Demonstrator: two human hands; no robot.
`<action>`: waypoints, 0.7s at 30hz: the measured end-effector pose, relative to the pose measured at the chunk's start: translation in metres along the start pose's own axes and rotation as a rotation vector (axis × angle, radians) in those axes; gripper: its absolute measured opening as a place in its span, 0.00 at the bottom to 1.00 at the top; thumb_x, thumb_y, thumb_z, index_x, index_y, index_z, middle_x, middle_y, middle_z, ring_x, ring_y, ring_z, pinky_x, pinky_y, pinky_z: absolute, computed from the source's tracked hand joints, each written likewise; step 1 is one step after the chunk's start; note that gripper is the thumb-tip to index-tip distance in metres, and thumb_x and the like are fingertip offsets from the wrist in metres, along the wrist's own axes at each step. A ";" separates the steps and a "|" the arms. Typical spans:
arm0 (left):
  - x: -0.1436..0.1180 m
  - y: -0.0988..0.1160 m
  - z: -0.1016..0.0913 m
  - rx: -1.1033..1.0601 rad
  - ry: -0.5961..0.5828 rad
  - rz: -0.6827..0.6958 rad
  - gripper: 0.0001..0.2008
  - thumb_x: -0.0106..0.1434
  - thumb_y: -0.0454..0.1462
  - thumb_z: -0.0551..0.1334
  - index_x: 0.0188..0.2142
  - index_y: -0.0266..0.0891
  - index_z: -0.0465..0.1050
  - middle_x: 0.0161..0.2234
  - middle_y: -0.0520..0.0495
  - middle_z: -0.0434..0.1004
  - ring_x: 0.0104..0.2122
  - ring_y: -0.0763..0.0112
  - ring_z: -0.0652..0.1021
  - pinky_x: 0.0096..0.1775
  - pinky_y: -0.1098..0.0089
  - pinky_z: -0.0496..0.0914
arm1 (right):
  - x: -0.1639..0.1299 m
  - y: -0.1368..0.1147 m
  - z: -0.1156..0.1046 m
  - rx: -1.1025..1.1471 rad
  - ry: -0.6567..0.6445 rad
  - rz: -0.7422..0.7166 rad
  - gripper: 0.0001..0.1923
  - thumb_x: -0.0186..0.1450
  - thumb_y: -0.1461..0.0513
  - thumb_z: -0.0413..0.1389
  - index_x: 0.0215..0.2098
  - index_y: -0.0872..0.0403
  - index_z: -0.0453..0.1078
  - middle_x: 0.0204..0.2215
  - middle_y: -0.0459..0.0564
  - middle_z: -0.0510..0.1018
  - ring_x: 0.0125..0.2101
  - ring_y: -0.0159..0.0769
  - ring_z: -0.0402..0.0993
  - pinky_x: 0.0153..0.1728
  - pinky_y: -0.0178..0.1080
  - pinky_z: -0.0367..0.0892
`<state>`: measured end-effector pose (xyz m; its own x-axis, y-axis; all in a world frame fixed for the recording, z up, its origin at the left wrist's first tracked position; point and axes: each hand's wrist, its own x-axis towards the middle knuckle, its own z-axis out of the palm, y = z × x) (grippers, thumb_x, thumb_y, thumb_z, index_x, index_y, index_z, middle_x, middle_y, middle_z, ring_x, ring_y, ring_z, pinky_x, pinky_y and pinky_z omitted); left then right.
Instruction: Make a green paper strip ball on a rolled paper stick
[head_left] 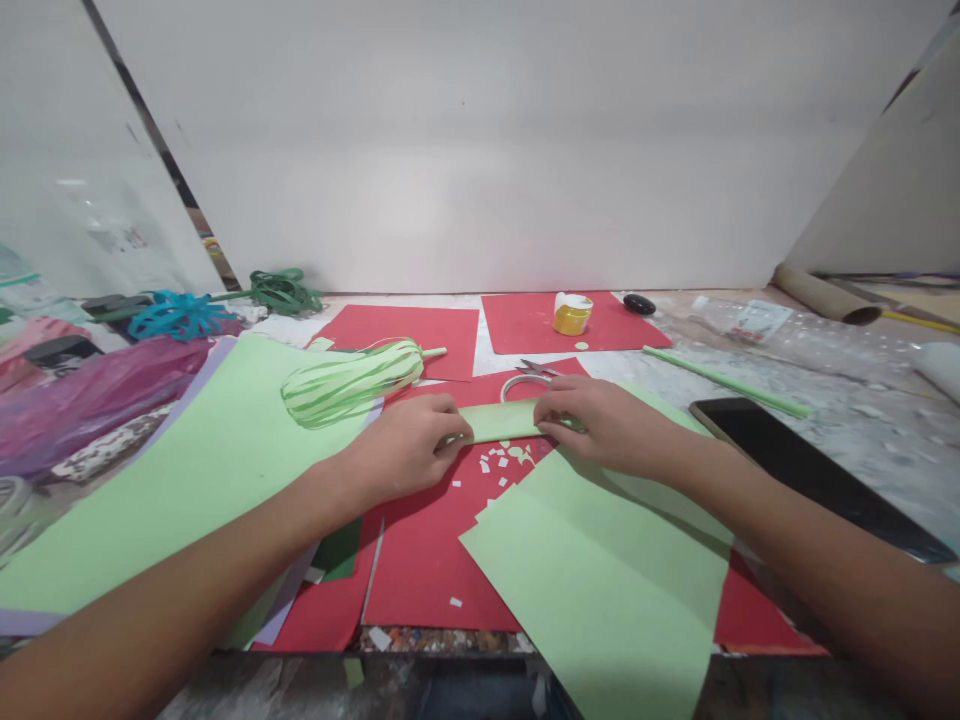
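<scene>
Both hands, left (409, 447); right (600, 425), pinch a folded green paper strip (500, 421).

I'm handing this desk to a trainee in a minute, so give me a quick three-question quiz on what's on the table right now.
1. True or false: both hands grip the same light green paper strip.
2. Which lies nearest the right hand? A) the yellow glue jar B) the scissors C) the cardboard tube
3. What dark flat thing lies right of the right forearm?

Key
1. True: the left hand pinches one end, the right hand the other, over the red sheet.
2. B
3. A phone, screen dark.
</scene>
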<state>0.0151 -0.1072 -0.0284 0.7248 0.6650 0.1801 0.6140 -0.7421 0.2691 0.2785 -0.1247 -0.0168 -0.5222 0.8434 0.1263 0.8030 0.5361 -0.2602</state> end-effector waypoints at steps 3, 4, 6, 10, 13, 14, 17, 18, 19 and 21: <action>0.000 0.001 -0.001 0.058 0.004 0.033 0.12 0.66 0.36 0.57 0.37 0.41 0.80 0.34 0.46 0.76 0.34 0.67 0.76 0.38 0.68 0.67 | -0.001 -0.001 0.000 -0.015 -0.004 -0.002 0.07 0.64 0.63 0.52 0.31 0.53 0.72 0.32 0.50 0.75 0.32 0.37 0.69 0.30 0.36 0.59; 0.000 0.002 -0.001 0.079 0.004 0.045 0.12 0.66 0.35 0.56 0.35 0.41 0.80 0.33 0.46 0.76 0.34 0.67 0.76 0.38 0.68 0.67 | -0.001 -0.002 0.000 -0.024 -0.004 -0.006 0.07 0.64 0.64 0.52 0.31 0.53 0.72 0.32 0.50 0.75 0.32 0.37 0.69 0.29 0.36 0.58; 0.000 0.002 0.000 0.125 0.008 0.062 0.14 0.66 0.35 0.55 0.33 0.41 0.80 0.32 0.45 0.77 0.34 0.67 0.76 0.37 0.69 0.68 | -0.001 -0.004 0.000 -0.059 -0.003 -0.026 0.08 0.64 0.64 0.52 0.31 0.53 0.73 0.31 0.50 0.75 0.31 0.36 0.69 0.29 0.36 0.58; 0.000 0.003 -0.001 0.192 0.014 0.074 0.16 0.67 0.35 0.53 0.30 0.41 0.80 0.30 0.45 0.76 0.32 0.67 0.76 0.37 0.69 0.68 | -0.002 -0.006 0.000 -0.145 -0.014 -0.067 0.09 0.64 0.64 0.52 0.30 0.53 0.74 0.31 0.50 0.75 0.30 0.35 0.68 0.28 0.36 0.56; 0.000 0.004 -0.004 0.212 -0.014 0.080 0.16 0.66 0.35 0.53 0.30 0.41 0.80 0.29 0.46 0.76 0.31 0.68 0.76 0.38 0.69 0.67 | -0.003 -0.006 0.000 -0.177 -0.020 -0.079 0.08 0.64 0.63 0.53 0.31 0.53 0.74 0.32 0.50 0.75 0.32 0.36 0.69 0.28 0.36 0.56; 0.000 0.005 -0.005 0.217 -0.027 0.079 0.16 0.66 0.35 0.53 0.30 0.41 0.80 0.29 0.46 0.76 0.31 0.68 0.76 0.38 0.69 0.67 | -0.003 -0.006 0.000 -0.187 -0.022 -0.084 0.08 0.64 0.63 0.53 0.31 0.53 0.74 0.32 0.50 0.75 0.32 0.37 0.70 0.28 0.37 0.56; 0.000 0.007 -0.007 0.244 -0.065 0.065 0.16 0.66 0.34 0.53 0.30 0.39 0.79 0.29 0.45 0.76 0.30 0.67 0.76 0.36 0.68 0.67 | -0.003 -0.007 0.000 -0.231 -0.026 -0.102 0.09 0.65 0.64 0.52 0.31 0.53 0.74 0.32 0.51 0.76 0.32 0.38 0.70 0.29 0.38 0.55; 0.000 0.008 -0.008 0.255 -0.076 0.057 0.16 0.66 0.33 0.53 0.30 0.39 0.79 0.29 0.45 0.76 0.30 0.67 0.76 0.35 0.68 0.67 | -0.003 -0.008 0.000 -0.248 -0.024 -0.108 0.10 0.66 0.64 0.51 0.31 0.53 0.74 0.31 0.51 0.77 0.32 0.38 0.71 0.29 0.38 0.55; 0.000 0.008 -0.008 0.262 -0.085 0.047 0.15 0.66 0.33 0.53 0.30 0.38 0.79 0.29 0.45 0.76 0.30 0.66 0.76 0.35 0.68 0.67 | -0.003 -0.008 0.001 -0.265 -0.022 -0.112 0.10 0.66 0.64 0.51 0.31 0.53 0.73 0.31 0.51 0.77 0.32 0.38 0.71 0.29 0.38 0.55; 0.001 0.009 -0.007 0.255 -0.092 0.029 0.14 0.65 0.33 0.54 0.31 0.38 0.78 0.30 0.45 0.76 0.31 0.66 0.76 0.35 0.67 0.66 | -0.003 -0.009 0.001 -0.287 -0.020 -0.113 0.10 0.66 0.64 0.50 0.30 0.53 0.73 0.30 0.51 0.77 0.32 0.39 0.71 0.29 0.39 0.55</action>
<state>0.0188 -0.1126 -0.0192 0.7616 0.6412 0.0943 0.6428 -0.7658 0.0160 0.2722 -0.1320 -0.0159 -0.6163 0.7785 0.1192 0.7862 0.6169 0.0356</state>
